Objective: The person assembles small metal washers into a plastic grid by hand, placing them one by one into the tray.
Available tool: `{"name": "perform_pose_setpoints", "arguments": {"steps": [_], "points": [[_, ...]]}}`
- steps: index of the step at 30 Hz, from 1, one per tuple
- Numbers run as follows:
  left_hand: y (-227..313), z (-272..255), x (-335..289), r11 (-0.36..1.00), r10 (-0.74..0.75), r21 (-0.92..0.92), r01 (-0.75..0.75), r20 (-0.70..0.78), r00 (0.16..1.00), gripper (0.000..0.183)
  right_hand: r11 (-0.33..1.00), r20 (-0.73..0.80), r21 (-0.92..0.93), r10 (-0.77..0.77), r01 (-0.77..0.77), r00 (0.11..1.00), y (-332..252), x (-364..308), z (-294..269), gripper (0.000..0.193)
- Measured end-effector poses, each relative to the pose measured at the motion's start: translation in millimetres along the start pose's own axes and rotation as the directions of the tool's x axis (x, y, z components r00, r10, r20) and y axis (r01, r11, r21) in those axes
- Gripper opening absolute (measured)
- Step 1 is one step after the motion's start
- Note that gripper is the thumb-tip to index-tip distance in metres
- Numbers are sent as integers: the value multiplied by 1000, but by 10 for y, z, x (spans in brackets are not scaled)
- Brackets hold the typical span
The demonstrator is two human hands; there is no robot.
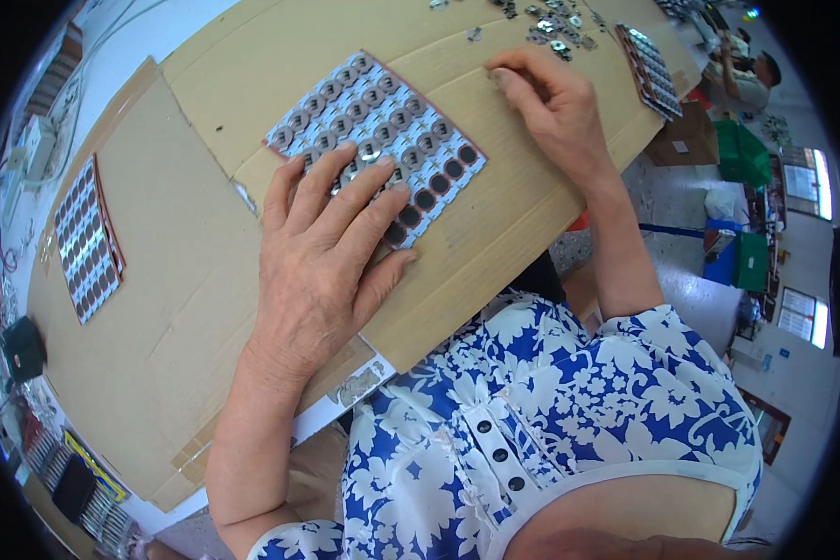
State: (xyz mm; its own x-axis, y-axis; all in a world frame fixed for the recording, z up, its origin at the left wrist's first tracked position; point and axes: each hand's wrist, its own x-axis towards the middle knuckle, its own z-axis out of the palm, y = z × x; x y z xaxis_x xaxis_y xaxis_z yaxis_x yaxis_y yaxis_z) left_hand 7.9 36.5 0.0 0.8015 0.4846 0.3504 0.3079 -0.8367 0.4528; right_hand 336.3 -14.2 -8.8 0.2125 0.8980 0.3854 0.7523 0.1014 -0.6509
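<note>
A rectangular panel (345, 117) with rows of round grey metal discs lies tilted on the cardboard. Along its near right edge runs a row of bare black circles (426, 200) without discs. My left hand (322, 243) rests flat over the panel's lower left part, fingers spread, hiding some discs beneath. To the right of the panel, just above the cardboard, my right hand (555, 112) has thumb and forefinger pinched together. Whatever is between those fingertips is too small to name. Loose metal pieces (555, 23) are scattered beyond my right hand.
Stacked panels with discs lie at the left (89, 238) and far right (649, 70). Cardboard sheets (159, 308) cover the table, with a seam left of the middle panel. A dark green box (22, 348) stands at the left rim. Another person (749, 84) sits at the far right.
</note>
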Motion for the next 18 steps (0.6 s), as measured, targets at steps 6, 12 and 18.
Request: {"name": "perform_pose_setpoints", "arguments": {"steps": [6,12,18], "points": [[-27,10,-23,999,46,-22,-47,-18,999,52,967,-44,-251,29,-39,999,-144,-243,-125,13],[-147,-60,-30,999,49,14,-48,-161,986,49,913,104,-355,-174,200,979,-128,-258,-220,13],[-219,-43,-27,1000,20,7,-20,-105,994,44,912,309,309,174,-271,935,-806,-495,44,11]]}}
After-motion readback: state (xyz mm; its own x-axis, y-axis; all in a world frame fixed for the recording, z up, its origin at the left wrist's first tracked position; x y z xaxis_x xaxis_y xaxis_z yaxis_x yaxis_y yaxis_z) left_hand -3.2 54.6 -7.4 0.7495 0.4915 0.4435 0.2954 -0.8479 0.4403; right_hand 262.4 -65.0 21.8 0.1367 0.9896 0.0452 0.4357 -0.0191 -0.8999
